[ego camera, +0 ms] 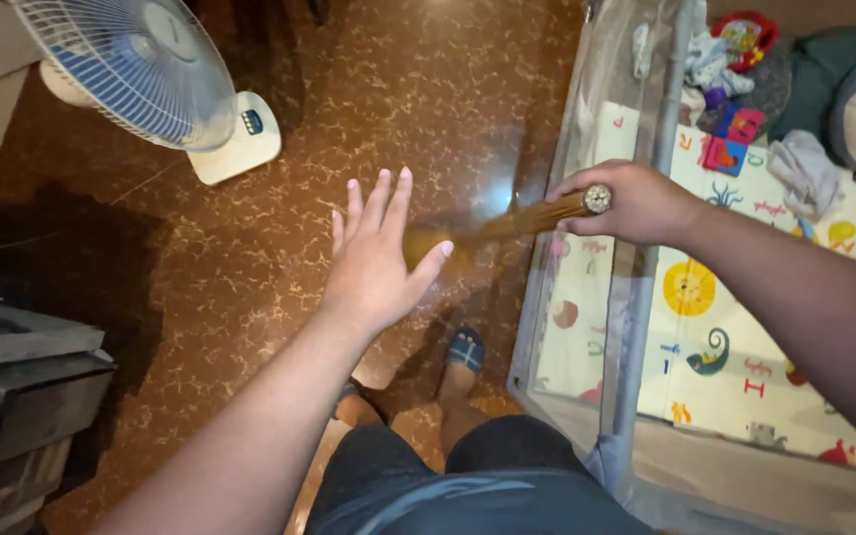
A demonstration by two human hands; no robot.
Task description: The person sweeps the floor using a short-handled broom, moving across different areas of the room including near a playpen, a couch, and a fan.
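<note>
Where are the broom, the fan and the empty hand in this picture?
broom (537, 215): head view, on the bundled handle beside the gripping hand.
fan (141, 69): head view, on the round wire grille.
left hand (374, 260): head view, on the back of the open hand.

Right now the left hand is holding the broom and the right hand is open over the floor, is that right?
No, the hands are swapped. The head view shows the right hand holding the broom, while the left hand is open over the floor.
</note>
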